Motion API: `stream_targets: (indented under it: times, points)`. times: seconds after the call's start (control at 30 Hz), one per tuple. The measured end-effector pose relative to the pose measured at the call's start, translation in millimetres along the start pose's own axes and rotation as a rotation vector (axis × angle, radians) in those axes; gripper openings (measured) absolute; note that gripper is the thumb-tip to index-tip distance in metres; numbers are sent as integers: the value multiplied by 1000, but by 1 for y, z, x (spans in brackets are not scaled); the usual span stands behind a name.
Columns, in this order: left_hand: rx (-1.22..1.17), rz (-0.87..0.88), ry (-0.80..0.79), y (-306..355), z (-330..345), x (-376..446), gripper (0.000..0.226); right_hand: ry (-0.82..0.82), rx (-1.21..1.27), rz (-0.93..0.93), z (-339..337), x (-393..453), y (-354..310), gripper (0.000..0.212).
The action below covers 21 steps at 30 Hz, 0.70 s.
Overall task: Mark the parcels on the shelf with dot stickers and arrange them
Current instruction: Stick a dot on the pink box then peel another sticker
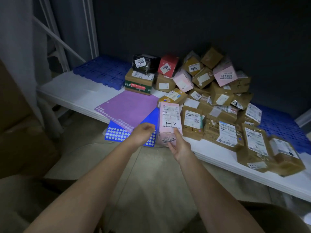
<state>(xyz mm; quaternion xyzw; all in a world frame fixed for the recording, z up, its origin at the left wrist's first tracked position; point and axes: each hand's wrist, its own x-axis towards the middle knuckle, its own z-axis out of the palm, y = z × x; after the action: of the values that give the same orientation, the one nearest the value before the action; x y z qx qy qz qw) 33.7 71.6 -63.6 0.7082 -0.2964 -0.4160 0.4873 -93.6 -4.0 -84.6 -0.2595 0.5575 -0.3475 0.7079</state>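
Observation:
A pink parcel (pixel 170 120) marked "1-2" stands at the front edge of the white shelf (pixel 70 96). My right hand (pixel 179 145) grips its lower end from below, thumb on its face. My left hand (pixel 143 133) hovers just left of it with fingers curled, over a blue dot sticker sheet (pixel 116 134); whether it pinches a sticker I cannot tell. A purple sticker sheet (pixel 129 106) lies partly over the blue one. A heap of brown, pink, red and black parcels (pixel 212 91) fills the shelf's right and back.
Blue plastic grid pallets lie at the back left (pixel 102 71) and far right (pixel 282 128) of the shelf. A white metal shelf frame (pixel 90 31) rises at the left. A large cardboard box (pixel 18 132) stands at the left on the floor.

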Motion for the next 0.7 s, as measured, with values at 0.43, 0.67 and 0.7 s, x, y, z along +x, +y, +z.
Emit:
stream_targets:
  times: [0.43,0.67,0.7]
  points:
    - [-74,-55,500,-92,-43,27,9,-180,-666,-881,30,-13,87,22]
    - [86,-169,661,-103,-43,40,43,-206,-1387,-1166,74,41,82,31]
    - [132,-165,693,-104,-43,41,47,-206,-1460,-1197,78,50,79,31]
